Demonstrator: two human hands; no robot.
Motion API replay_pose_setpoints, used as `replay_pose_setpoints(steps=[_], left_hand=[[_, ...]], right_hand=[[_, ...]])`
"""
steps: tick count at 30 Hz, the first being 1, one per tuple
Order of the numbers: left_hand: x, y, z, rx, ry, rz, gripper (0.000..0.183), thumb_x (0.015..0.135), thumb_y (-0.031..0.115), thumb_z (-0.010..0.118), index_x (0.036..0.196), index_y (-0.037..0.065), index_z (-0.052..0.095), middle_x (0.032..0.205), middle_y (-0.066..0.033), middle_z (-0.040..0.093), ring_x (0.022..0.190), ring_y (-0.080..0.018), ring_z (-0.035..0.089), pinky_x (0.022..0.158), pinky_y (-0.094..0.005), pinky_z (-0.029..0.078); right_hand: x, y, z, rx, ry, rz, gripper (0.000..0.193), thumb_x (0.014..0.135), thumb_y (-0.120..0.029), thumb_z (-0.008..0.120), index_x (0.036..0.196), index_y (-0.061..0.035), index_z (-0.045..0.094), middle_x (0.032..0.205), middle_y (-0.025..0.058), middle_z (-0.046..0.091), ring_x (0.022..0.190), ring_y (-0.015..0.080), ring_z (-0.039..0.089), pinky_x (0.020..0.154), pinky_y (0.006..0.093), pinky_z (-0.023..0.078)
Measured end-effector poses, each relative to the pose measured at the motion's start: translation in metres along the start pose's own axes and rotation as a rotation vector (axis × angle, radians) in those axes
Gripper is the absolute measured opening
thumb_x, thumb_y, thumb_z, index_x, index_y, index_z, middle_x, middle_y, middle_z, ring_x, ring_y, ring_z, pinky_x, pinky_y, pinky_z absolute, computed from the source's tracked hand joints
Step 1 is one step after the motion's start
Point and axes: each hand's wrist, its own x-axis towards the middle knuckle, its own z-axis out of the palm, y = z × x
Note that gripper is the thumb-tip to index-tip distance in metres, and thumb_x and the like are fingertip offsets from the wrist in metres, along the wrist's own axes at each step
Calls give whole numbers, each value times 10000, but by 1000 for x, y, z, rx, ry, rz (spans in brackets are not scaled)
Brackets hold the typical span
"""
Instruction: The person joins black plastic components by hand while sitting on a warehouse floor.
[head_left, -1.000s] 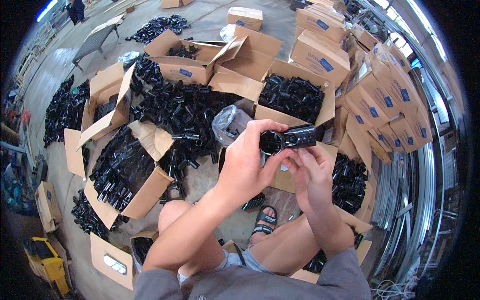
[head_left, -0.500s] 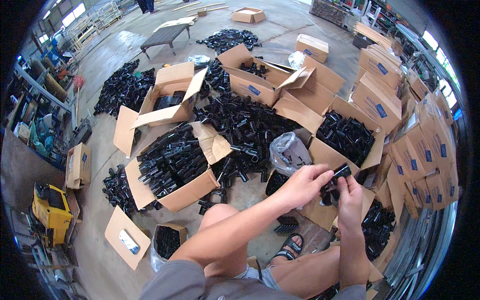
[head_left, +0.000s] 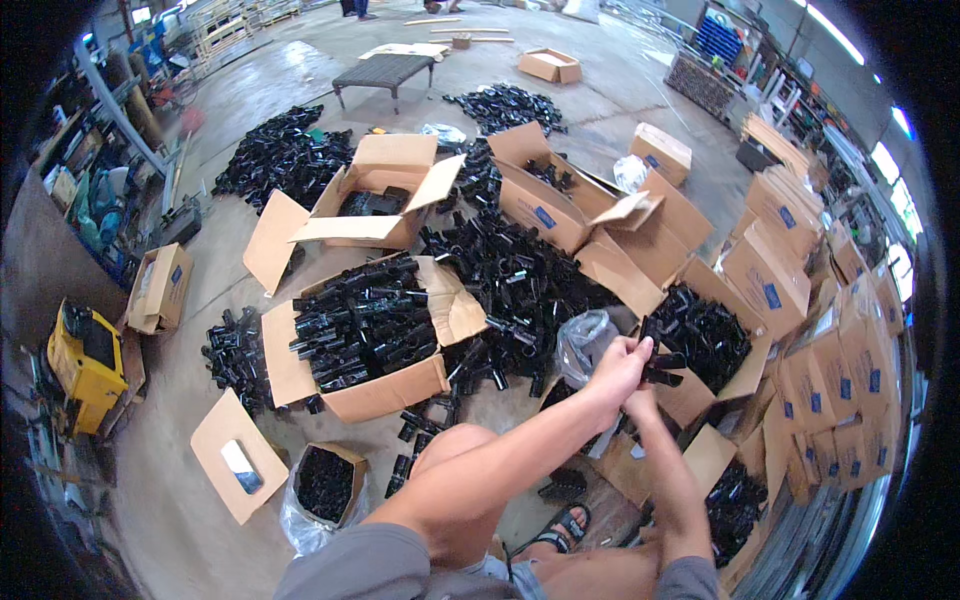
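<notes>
From my end of the link, I have the black part (head_left: 664, 378) up in the air, just right of the clear plastic bag (head_left: 578, 345), my landmark here. My left hand (head_left: 622, 368) is clamped on it, fingers curled round, with dark ends poking out on the far side. My right hand (head_left: 641, 404) sits close underneath, the two together; it is partly hidden, so I can't tell how its fingers close. Right of the bag, past the part, I see an open box (head_left: 748, 368) full of similar black pieces. Left of the bag spreads a loose pile (head_left: 525, 285) of them, and farther left stands a packed carton (head_left: 385, 392). Below the bag is a sandal (head_left: 565, 527) on a foot. Well to its lower left, a phone (head_left: 240, 467) lies on cardboard, near a small box (head_left: 358, 475) in clear wrap. Stacked cartons (head_left: 815, 390) stand well right of the bag; far to its left is a yellow machine (head_left: 98, 385).
</notes>
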Motion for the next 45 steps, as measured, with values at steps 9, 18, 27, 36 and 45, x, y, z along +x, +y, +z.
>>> replay_pose_setpoints(steps=[9,18,27,36,45], left_hand=[[-29,28,9,-119,-5,-68,432,1068,495,396,1143,89,524,967,-24,588,824,-117,551,707,-283,468],[-21,15,-1,143,84,47,437,1070,506,379,1141,94,506,968,-31,525,879,-139,490,777,-332,441],[-32,18,8,-85,12,12,443,1063,515,399,1120,99,539,965,-19,558,882,-139,522,767,-332,448],[-7,7,-2,-104,28,204,386,1084,430,401,1150,109,606,1009,-28,649,927,-140,603,818,-326,502],[-28,24,16,90,13,454,305,1101,350,414,988,78,494,928,-11,543,850,-93,470,790,-290,426]], right_hand=[[-35,125,71,-829,-183,269,210,923,-192,706,1064,-45,654,954,30,670,890,108,638,770,274,518],[-33,123,64,-866,-233,264,174,907,-138,708,1040,-33,667,934,45,687,860,113,649,752,270,527],[-33,122,55,-888,-249,245,142,892,-84,711,1016,-21,680,913,60,703,831,118,661,734,266,537],[-20,76,34,-731,-218,18,118,877,-30,714,992,-9,693,892,76,720,801,124,673,717,263,546],[-53,-128,-79,374,78,-225,72,868,8,726,932,-6,696,881,77,735,784,113,680,695,252,551]])
